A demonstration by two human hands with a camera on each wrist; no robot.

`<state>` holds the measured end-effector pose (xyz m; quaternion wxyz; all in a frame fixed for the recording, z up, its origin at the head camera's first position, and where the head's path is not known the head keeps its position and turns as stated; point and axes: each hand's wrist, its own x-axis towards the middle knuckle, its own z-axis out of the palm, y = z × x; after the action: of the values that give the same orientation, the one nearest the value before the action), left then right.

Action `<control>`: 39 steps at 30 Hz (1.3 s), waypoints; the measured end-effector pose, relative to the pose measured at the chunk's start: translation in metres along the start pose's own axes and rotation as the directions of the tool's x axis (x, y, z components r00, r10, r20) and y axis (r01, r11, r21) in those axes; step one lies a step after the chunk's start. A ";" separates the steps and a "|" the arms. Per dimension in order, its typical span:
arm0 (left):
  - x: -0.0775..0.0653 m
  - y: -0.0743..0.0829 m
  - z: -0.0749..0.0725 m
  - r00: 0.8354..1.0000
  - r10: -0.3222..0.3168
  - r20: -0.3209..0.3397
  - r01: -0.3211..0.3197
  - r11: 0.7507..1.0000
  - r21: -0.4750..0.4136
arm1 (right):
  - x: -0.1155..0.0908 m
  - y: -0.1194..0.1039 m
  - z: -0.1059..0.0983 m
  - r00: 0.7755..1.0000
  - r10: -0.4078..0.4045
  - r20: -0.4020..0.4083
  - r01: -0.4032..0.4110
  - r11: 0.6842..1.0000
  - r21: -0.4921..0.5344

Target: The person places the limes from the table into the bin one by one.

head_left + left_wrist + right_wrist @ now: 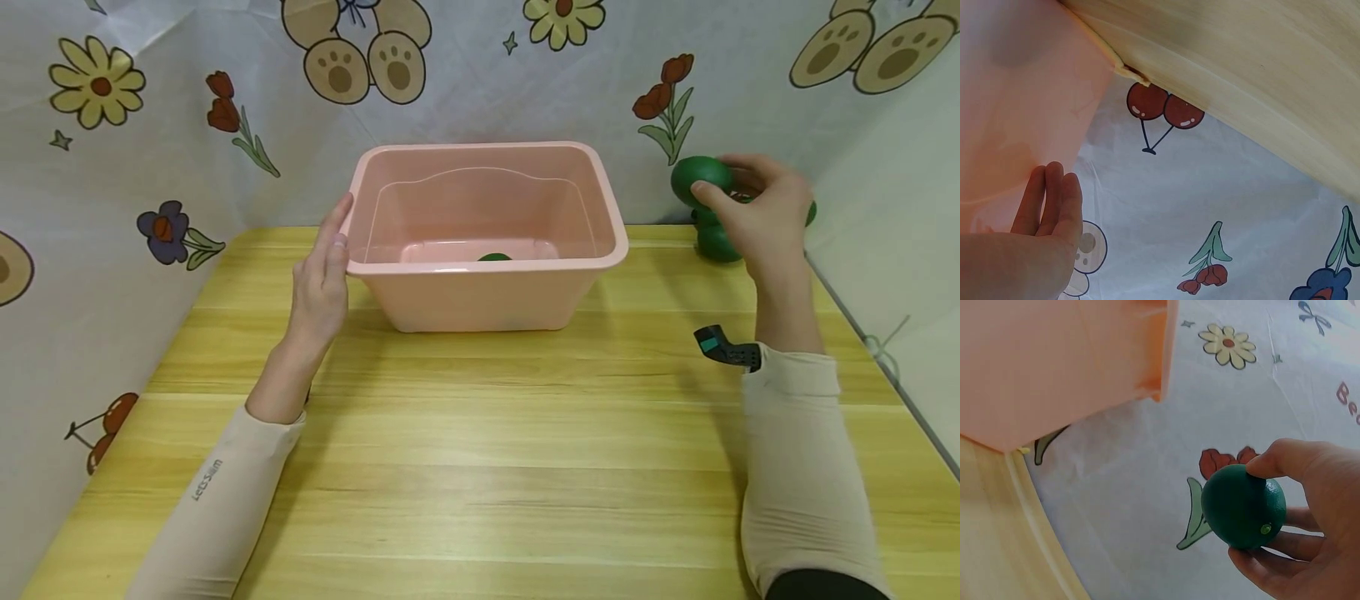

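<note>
My right hand (772,212) holds a smooth dark green round fruit (701,181) between thumb and fingers, above the far right of the table. The right wrist view shows this green fruit (1241,506) with a small pale spot on it; its exact kind is unclear. Several more green fruits (717,243) lie beneath and behind that hand, partly hidden. At the left side of a pink plastic basin (487,300), my left hand (321,292) touches the wall near the rim with fingers straight. Inside the basin, the top of a green fruit (495,257) shows over the front rim.
The wood-grain table (510,467) reaches back to a white cloth backdrop (465,108) printed with flowers and bear feet. A pale panel (900,250) borders the table on the right, with a thin string (885,346) by its lower edge.
</note>
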<state>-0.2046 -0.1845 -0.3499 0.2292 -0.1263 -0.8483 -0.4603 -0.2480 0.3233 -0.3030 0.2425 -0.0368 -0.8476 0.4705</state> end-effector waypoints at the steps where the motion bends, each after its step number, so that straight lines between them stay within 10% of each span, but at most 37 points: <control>1: 0.000 0.000 0.000 1.000 0.000 0.000 0.000 1.000 0.001 | -0.001 -0.002 0.001 1.000 -0.012 0.003 0.012 1.000 -0.014; 19: 0.000 0.000 0.000 1.000 0.004 -0.001 -0.004 1.000 0.004 | -0.021 -0.057 0.017 0.978 -0.207 0.032 0.206 0.978 0.031; 39: 0.001 -0.002 -0.001 1.000 0.002 0.002 -0.002 1.000 0.012 | -0.053 -0.091 0.050 0.857 -0.484 0.176 0.483 0.874 0.051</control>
<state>-0.2059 -0.1858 -0.3505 0.2295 -0.1263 -0.8511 -0.4550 -0.2082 0.2184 -0.2704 0.2738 0.2212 -0.8473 0.3978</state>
